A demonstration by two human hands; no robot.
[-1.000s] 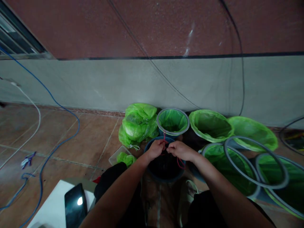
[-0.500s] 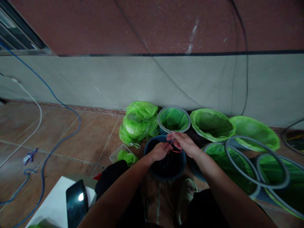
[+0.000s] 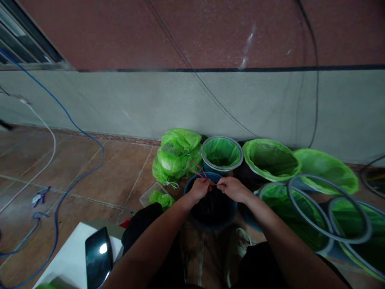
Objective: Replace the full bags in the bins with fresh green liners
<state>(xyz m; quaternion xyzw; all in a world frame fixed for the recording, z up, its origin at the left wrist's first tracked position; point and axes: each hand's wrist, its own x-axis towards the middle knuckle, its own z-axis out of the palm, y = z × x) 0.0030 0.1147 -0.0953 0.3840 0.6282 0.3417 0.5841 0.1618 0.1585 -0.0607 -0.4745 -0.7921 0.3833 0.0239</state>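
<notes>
The right hand (image 3: 233, 188) has come down level with the left hand (image 3: 201, 189) since the frame a half second earlier, and a loop of red cord (image 3: 213, 183) now juts out past the left hand. Both hands meet over the dark blue bucket (image 3: 213, 227) on the tiled floor (image 3: 129, 160), fingers drawn in and fingertips pinched nearly closed on the cord, with only a slim gap between them.

The cord lies directly at the fingertips — a short stretch running side to side between the hands, the loop slanting forward and to the person's left over the bucket's far rim. Both hands touch the cord, but the left is nearer the loop. Whether the strands are knotted cannot be made out.

Counted: one red cord; five bins with green liners, three along the wall edge of the floor (image 3: 221, 165) (image 3: 270, 176) (image 3: 339, 164) and two nearer the person (image 3: 270, 200) (image 3: 343, 212); one loose grey ring (image 3: 367, 224) across the nearer pair. Bunched green bags (image 3: 177, 154), too overlapped to count, sit by the wall beside one clear tray (image 3: 145, 198). One phone (image 3: 98, 257) rests at the right edge of the white surface (image 3: 67, 257), on the person's left.
</notes>
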